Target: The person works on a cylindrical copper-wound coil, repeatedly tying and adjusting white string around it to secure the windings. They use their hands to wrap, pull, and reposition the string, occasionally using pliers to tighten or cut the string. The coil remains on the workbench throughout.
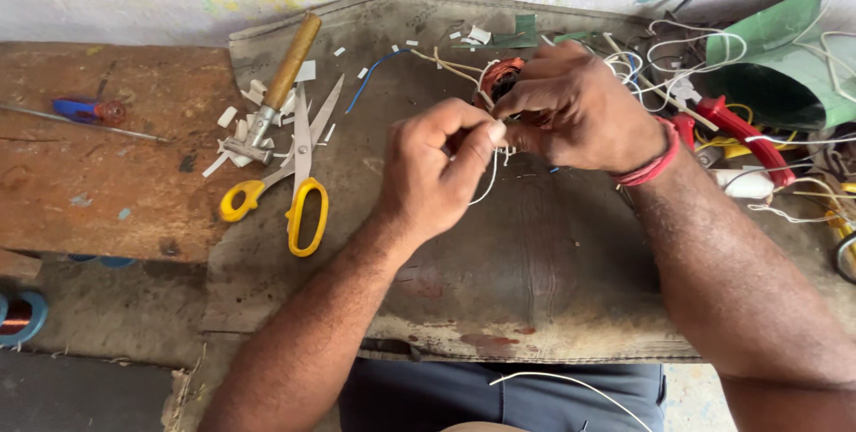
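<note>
The left hand (437, 169) pinches a thin white wire (489, 178). The right hand (580, 111) grips a small copper coil (501, 77) over the worn mat (535, 263). Cut white bits lie by the scissors (299, 182), so some trimming looks done; the wiring looks unfinished.

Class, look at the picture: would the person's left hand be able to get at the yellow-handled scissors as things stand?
Probably yes. The scissors lie in the open on the mat, to the left of the left hand, with nothing between them. But that hand is pinching a white wire and would likely need to let go first.
</note>
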